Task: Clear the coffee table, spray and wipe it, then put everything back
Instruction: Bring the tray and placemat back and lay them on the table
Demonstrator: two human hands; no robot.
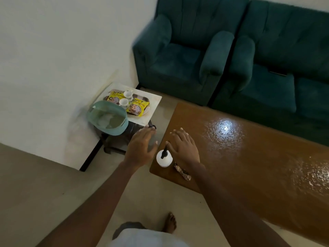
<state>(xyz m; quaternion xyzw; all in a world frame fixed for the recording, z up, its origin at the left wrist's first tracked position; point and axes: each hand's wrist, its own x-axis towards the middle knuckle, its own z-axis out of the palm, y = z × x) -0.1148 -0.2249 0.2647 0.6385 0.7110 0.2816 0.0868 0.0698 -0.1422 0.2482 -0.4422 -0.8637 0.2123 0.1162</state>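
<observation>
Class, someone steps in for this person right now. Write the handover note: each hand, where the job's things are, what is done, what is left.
Left hand: open, empty, over the floor, reaching toward the side table.
Right hand: open, empty, above the coffee table, beside the spray bottle.
The bottle and a cloth sit at the coffee table's near corner.
The tray with two cups and two yellow packets is on the side table; the teal basket is beside it.
Done: table cleared, apparently wiped; the top looks glossy.
Left: put everything back.
</observation>
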